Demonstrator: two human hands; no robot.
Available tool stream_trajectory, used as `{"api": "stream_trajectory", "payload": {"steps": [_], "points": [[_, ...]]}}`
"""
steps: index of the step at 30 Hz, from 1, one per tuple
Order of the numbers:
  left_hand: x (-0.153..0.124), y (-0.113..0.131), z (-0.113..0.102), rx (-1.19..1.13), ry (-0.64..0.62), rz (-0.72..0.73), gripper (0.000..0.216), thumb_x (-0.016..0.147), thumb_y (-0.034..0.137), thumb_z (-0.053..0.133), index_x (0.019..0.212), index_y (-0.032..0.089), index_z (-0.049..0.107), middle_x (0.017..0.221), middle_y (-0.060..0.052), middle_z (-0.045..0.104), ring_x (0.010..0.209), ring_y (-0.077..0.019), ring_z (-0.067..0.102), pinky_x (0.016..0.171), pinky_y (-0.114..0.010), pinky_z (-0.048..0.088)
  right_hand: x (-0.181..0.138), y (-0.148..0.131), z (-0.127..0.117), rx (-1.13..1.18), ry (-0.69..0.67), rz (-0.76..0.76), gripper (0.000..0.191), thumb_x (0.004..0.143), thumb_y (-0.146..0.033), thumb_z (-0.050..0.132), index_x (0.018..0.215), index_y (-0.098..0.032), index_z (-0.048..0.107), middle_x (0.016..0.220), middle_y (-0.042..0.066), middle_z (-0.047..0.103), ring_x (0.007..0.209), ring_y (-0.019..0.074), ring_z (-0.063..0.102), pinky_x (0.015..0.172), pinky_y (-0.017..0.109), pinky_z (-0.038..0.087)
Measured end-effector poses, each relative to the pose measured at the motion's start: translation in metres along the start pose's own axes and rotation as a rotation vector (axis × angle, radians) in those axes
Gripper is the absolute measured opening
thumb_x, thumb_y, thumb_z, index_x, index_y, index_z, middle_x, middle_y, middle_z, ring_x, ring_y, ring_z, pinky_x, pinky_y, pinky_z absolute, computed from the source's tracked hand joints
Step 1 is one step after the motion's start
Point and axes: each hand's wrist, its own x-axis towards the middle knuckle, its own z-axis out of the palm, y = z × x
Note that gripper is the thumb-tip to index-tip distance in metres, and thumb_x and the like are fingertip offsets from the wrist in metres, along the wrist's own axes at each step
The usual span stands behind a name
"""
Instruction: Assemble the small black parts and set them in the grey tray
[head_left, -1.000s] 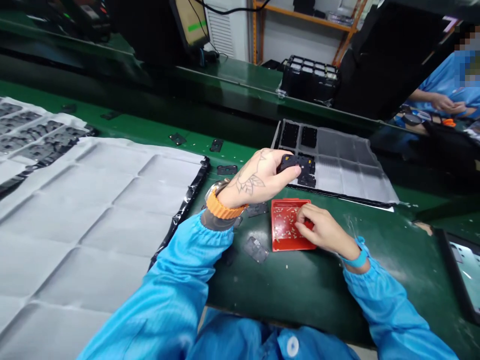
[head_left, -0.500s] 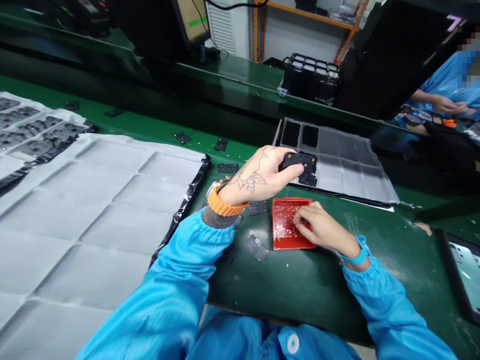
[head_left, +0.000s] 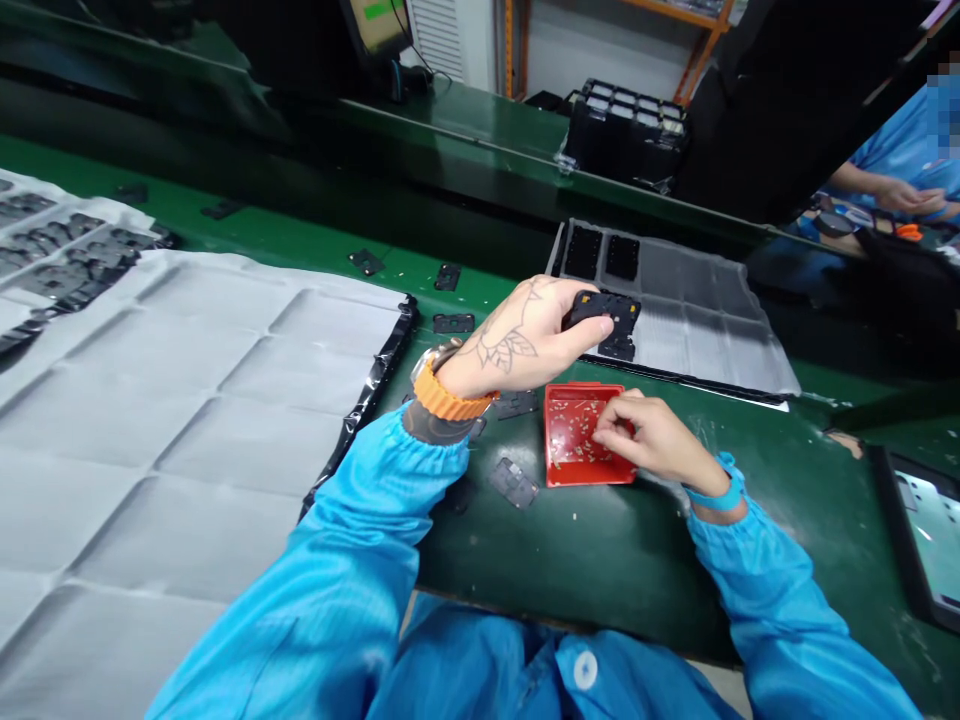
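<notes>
My left hand (head_left: 525, 340) is raised above the green bench (head_left: 600, 560) and pinches a small black plastic part (head_left: 609, 309) between thumb and fingers. Just below it sits a small red tray (head_left: 564, 452) holding several tiny pale pieces. My right hand (head_left: 652, 440) rests over the tray's right side with its fingertips pinched together among those pieces; what they hold is too small to make out. An orange watch strap is on my left wrist.
A grey moulded tray (head_left: 697, 320) with a few black parts lies behind the hands. Large grey sheets (head_left: 165, 400) cover the left. Loose black plates (head_left: 513, 482) lie near the red tray. Another person's hands (head_left: 911, 198) work at far right. A black crate (head_left: 626, 125) stands behind.
My right hand has shifted slightly within the red tray, fingers pinching. My left hand keeps hold of the black part; the view has tilted a little downward.
</notes>
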Motion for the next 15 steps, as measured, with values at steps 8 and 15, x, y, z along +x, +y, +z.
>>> {"api": "stream_trajectory", "payload": {"steps": [8,15], "points": [[0.0,0.0,0.001,0.031,-0.001,-0.001,0.021,0.091,0.025,0.059,0.073,0.015,0.062,0.063,0.003,0.049,0.058,-0.0102,0.04,0.056,-0.024,0.036,0.0,0.003,-0.005,0.57,0.082,0.135,0.023,0.091,-0.038,0.071,0.081,-0.02,0.059,0.077,0.001,0.061,0.068,0.0142,0.053,0.064,0.027,0.044],[-0.001,0.002,0.0,-0.056,-0.017,-0.017,0.022,0.091,0.03,0.058,0.075,0.015,0.062,0.066,0.002,0.052,0.062,-0.0111,0.044,0.058,-0.024,0.037,0.004,0.001,-0.023,0.613,0.028,0.101,0.046,0.074,-0.058,0.088,0.087,-0.018,0.071,0.074,0.002,0.066,0.065,0.0138,0.056,0.062,0.028,0.046]]}}
